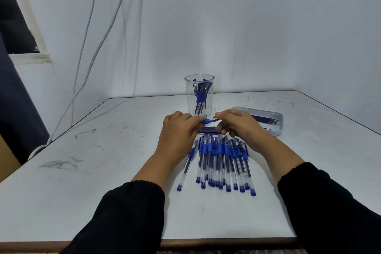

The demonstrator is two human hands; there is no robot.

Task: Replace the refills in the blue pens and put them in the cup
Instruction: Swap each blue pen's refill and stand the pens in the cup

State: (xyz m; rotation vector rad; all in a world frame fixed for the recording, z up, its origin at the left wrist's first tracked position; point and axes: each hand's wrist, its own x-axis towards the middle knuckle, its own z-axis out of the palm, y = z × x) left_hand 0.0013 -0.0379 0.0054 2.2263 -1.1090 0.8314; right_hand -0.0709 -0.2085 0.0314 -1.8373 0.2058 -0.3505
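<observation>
- Your left hand [179, 128]: fingers curled round the blue grip of one pen [207, 121], held level just above the table [82, 171], in front of the cup.
- Your right hand [237, 123]: thumb and forefinger pinch the metal tip end of that same pen; the other fingers hang curled beneath it. The two hands meet over the middle of the table.
- Loose refills [207, 130]: a small dark bundle lying flat under your hands, crosswise, just beyond the row of pens.
- Row of blue pens [222, 161]: a dozen or so, clear barrels with blue grips and end plugs, side by side and partly overlapping, running toward the near edge. One pen [188, 164] lies slightly apart on the left of the row, tilted.
- Cup [199, 95]: clear plastic, upright, toward the far edge at centre, several blue pens standing inside.
- Tray [277, 128]: shallow, oval, pale, on the right side toward the far edge, holding dark refills [266, 119].
- Sleeves [127, 212]: black, over both forearms, reaching in over the near edge.
- White cables [92, 57]: hanging down the wall past the far left corner.
</observation>
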